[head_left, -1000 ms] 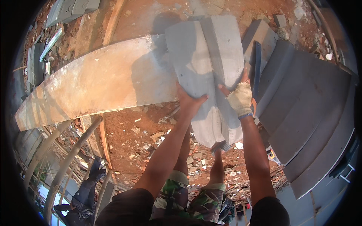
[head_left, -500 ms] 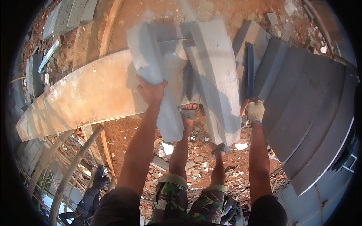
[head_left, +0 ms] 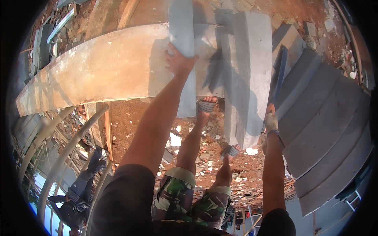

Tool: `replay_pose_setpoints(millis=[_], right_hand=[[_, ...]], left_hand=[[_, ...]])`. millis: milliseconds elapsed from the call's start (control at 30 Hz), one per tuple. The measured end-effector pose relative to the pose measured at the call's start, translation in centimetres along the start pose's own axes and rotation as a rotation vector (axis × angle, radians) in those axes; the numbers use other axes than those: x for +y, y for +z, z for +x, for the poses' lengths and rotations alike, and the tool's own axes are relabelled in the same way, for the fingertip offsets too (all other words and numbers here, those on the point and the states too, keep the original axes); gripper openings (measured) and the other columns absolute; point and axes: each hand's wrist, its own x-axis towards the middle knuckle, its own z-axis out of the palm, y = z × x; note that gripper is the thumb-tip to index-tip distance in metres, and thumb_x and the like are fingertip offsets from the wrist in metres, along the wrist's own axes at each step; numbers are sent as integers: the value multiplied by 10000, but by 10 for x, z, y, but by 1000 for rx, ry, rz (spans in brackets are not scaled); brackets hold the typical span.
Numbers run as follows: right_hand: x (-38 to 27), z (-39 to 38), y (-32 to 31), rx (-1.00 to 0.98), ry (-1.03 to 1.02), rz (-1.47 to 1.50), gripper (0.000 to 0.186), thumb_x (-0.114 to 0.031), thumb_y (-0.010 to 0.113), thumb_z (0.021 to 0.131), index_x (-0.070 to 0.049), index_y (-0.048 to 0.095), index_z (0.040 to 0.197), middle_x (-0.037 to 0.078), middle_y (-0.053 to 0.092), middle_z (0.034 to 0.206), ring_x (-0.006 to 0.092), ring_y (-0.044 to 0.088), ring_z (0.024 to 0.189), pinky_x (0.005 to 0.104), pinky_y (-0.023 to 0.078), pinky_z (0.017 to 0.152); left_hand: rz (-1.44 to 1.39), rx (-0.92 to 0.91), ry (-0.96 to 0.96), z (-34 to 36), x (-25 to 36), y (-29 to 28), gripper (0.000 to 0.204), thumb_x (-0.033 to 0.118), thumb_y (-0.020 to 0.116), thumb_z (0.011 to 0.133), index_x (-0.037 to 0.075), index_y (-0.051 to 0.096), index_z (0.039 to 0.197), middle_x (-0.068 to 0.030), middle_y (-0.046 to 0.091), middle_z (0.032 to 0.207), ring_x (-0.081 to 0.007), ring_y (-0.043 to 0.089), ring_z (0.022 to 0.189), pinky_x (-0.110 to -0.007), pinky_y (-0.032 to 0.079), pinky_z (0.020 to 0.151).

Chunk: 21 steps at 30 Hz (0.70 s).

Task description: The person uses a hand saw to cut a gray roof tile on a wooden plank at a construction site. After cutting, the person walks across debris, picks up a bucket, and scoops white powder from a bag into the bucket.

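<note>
My bare left hand (head_left: 182, 65) grips a long light-grey concrete block (head_left: 182, 29) across its width, with fingers at its left edge and thumb at its right. That block lies across a wide, pale board (head_left: 98, 72), and its near end overhangs the board's near edge. My right hand (head_left: 271, 122), in a knitted glove, is closed around the orange handle of a hand saw (head_left: 280, 76). The saw's dark blade points away from me, beside a pair of thick grey blocks (head_left: 252, 67) that also rest across the board.
Large dark-grey slabs (head_left: 319, 114) overlap at the right. Broken rubble (head_left: 208, 157) covers the ground around my sandalled feet (head_left: 207, 103). Bamboo poles (head_left: 73, 157) stand at the lower left, near another person (head_left: 76, 196). More grey blocks (head_left: 42, 45) lie at the far left.
The block under my left hand has moved away from me over the board and turned straighter. My view has shifted too. The saw stays in my right hand beside the thick blocks.
</note>
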Motion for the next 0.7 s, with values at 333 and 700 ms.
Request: replay_pose_setpoints(millis=[333, 700], right_hand=[[-77, -76, -34, 34, -135, -18, 337, -187, 525, 903, 47, 666, 1099, 56, 651, 809, 176, 622, 692, 381, 468, 598], [-122, -288, -124, 636, -1092, -529, 453, -415, 744, 846, 6, 707, 1007, 272, 712, 859, 429, 711, 743, 520, 556, 617]], left_hand=[[-307, -696, 185, -183, -269, -73, 820, 512, 644, 927, 25, 393, 1537, -280, 652, 1292, -429, 618, 1227, -473, 495, 1027], [-743, -733, -612, -572, -512, -90, 821, 590, 547, 953, 70, 371, 1564, -205, 517, 1490, -358, 537, 1341, -512, 429, 1089]])
